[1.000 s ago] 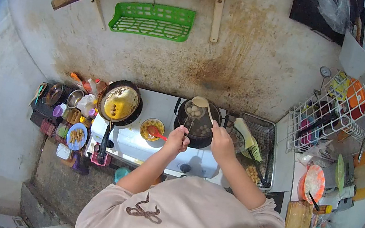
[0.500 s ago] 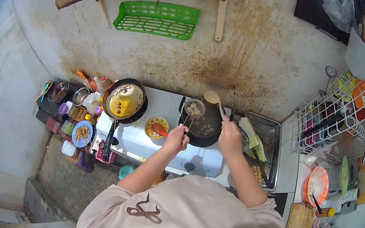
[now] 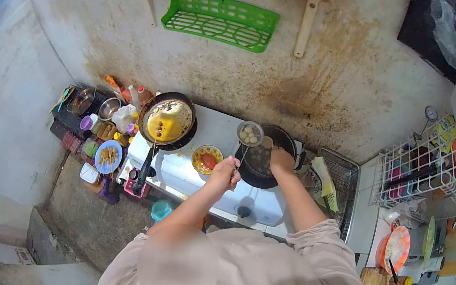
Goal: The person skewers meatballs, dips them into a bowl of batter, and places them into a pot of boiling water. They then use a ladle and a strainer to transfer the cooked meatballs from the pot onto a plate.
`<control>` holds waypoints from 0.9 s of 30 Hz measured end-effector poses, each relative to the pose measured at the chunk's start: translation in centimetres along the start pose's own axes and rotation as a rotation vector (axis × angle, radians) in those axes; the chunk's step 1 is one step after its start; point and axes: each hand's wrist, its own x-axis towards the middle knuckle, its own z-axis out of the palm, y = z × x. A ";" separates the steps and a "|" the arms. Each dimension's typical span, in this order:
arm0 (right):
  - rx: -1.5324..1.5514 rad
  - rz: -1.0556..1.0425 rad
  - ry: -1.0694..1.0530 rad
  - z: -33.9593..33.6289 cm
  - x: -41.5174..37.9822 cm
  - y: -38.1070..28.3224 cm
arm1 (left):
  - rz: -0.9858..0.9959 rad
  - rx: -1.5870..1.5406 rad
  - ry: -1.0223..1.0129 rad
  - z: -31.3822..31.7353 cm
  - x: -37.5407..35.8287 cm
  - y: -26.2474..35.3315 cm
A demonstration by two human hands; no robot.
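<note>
My left hand point(image 3: 225, 174) is closed round the handle of a small strainer point(image 3: 250, 134), which holds several pale balls above the left rim of a dark pot point(image 3: 255, 177). My right hand point(image 3: 282, 161) grips a wooden spoon point(image 3: 267, 142), its bowl down inside the pot. Dark liquid with several balls fills the pot. Left of my left hand, a patterned bowl point(image 3: 198, 166) holds something red and yellow. Farther left, a frying pan point(image 3: 186, 107) contains a yellow layer with a skewer on it.
A plate of skewered food point(image 3: 108, 156), jars and bowls crowd the left side. A metal tray point(image 3: 352, 179) lies right of the stove point(image 3: 197, 190). A white wire rack point(image 3: 411, 176) and an orange-rimmed bowl point(image 3: 396, 250) are at the right. A green basket point(image 3: 221, 21) hangs above.
The spoon has gone from above the pot's back rim down into the pot with my right hand. The strainer now hangs farther toward the pot's left edge. The whole view has shifted.
</note>
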 end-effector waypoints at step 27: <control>1.026 0.272 -0.095 -5.3 -3.6 3.0 | -0.006 -0.006 -0.072 -0.5 2.4 -0.3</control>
